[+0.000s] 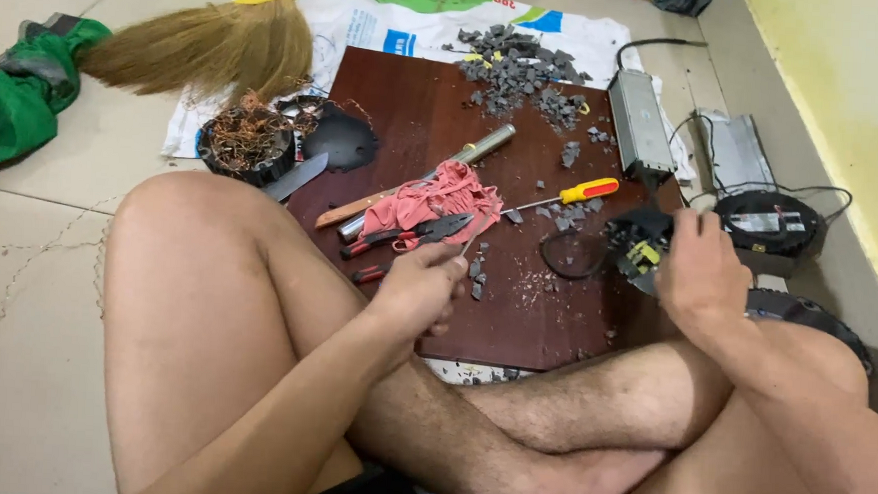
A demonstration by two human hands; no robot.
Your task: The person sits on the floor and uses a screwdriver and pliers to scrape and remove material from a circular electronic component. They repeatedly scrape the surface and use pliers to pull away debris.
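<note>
the right hand (700,274) is closed round a small black and yellow electrical part (639,246) at the right edge of the dark red wooden board (416,116), while the left hand (419,286) pinches a thin metal rod (472,241) whose long axis slants up and rightward, tip short of that part.

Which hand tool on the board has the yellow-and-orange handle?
The screwdriver right of the pink cloth; the pliers have red handles, the knife a wooden one.

Single head view: looking steeply down from close above crossed legs, facing forward over wooden board (436,117) lying on floor (38,256), frame centre.
</note>
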